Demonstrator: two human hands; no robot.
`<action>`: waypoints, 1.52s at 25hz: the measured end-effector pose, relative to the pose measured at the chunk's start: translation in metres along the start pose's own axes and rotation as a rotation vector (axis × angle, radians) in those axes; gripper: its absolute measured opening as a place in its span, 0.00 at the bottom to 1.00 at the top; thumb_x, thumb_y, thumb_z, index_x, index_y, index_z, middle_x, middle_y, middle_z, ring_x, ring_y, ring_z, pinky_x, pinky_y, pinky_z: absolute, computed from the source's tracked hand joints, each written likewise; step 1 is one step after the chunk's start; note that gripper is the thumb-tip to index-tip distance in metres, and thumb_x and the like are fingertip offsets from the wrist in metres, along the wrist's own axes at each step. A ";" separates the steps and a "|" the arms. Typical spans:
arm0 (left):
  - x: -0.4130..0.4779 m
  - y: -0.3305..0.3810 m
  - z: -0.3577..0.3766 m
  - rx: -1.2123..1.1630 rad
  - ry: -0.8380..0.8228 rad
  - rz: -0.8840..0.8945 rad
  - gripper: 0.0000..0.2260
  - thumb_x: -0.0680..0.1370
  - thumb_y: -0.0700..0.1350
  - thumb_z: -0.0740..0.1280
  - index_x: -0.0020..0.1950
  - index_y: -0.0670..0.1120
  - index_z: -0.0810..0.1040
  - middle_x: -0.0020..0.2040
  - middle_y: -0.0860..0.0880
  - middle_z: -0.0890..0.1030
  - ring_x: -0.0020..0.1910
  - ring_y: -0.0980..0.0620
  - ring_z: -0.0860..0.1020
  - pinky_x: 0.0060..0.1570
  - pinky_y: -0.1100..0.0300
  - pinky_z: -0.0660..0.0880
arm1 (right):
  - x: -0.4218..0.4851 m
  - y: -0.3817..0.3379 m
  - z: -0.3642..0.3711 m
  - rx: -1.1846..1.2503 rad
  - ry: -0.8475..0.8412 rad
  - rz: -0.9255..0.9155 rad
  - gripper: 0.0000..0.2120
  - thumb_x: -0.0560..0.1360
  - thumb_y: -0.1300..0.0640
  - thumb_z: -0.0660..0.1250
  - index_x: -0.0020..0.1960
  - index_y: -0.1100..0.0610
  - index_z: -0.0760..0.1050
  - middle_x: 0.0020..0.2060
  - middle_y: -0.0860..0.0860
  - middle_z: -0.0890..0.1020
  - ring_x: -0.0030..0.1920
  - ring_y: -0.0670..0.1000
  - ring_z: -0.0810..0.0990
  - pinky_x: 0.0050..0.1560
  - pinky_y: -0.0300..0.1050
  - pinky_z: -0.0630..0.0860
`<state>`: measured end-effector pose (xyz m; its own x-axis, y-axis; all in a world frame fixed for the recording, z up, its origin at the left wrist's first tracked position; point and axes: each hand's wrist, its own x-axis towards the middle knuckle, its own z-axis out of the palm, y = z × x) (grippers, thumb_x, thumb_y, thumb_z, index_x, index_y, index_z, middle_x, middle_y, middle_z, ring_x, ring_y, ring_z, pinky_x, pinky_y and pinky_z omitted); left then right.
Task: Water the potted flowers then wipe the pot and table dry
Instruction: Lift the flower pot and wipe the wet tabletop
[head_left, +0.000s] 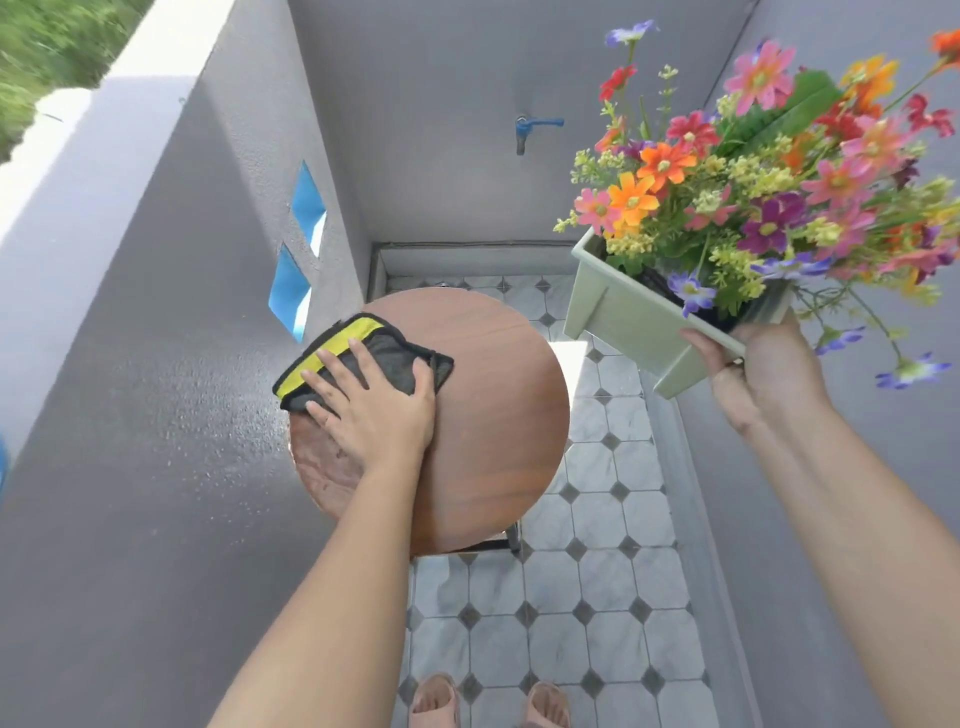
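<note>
Two bare forearms reach out from close below, one toward each side. The left hand (374, 410) lies flat with its fingers spread, palm pressing down on a dark grey cloth (387, 353) with a yellow band. The cloth sits under the fingers and pokes out beyond the fingertips, at the far left edge of the round wooden tabletop (493, 415), with one corner overhanging the rim. Just behind the heel of that hand, the wood shows a blotchy, paler patch.

Well off to the right and held higher, the right hand (758, 374) grips a pale green rectangular pot (634, 317) by its near end, fingers curled round the side wall. The pot is up in the air, clear of the tabletop and tilted, its far end dipping toward the left hand. Flowers (753, 182) in pink, orange, red, purple and yellow crowd out of it above and to the right of the gripping hand, some stems drooping past the wrist.

Beyond both hands, a blue tap (530, 127) sticks out of the grey wall (441, 156). Below the arms a tiled floor (597, 597) shows, with two feet in sandals (436, 701) at the bottom.
</note>
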<state>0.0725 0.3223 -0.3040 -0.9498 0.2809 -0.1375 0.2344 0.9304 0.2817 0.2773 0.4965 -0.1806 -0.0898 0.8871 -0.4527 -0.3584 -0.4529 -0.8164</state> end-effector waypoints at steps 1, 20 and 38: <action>-0.007 -0.007 0.000 0.001 0.002 -0.021 0.37 0.75 0.65 0.51 0.77 0.48 0.47 0.78 0.40 0.46 0.75 0.38 0.41 0.71 0.41 0.42 | -0.001 0.003 0.001 -0.011 -0.007 -0.003 0.20 0.74 0.73 0.49 0.56 0.53 0.65 0.49 0.53 0.69 0.45 0.55 0.75 0.34 0.41 0.82; -0.130 -0.038 0.001 0.002 -0.075 0.189 0.47 0.67 0.75 0.41 0.74 0.45 0.36 0.75 0.42 0.36 0.73 0.41 0.33 0.69 0.44 0.34 | -0.013 0.000 -0.016 -0.014 0.013 -0.022 0.22 0.74 0.73 0.49 0.64 0.57 0.64 0.45 0.50 0.69 0.45 0.53 0.74 0.32 0.39 0.80; -0.117 0.016 -0.080 -1.171 -0.851 -0.082 0.28 0.61 0.27 0.50 0.50 0.44 0.80 0.36 0.39 0.80 0.30 0.47 0.74 0.33 0.60 0.59 | -0.011 -0.029 -0.021 0.004 -0.016 -0.050 0.21 0.74 0.73 0.48 0.60 0.54 0.65 0.46 0.50 0.70 0.46 0.52 0.74 0.37 0.41 0.82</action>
<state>0.1712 0.2852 -0.2079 -0.4458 0.6772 -0.5854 -0.5100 0.3453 0.7878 0.3080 0.4977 -0.1596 -0.0864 0.9099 -0.4057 -0.3668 -0.4076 -0.8362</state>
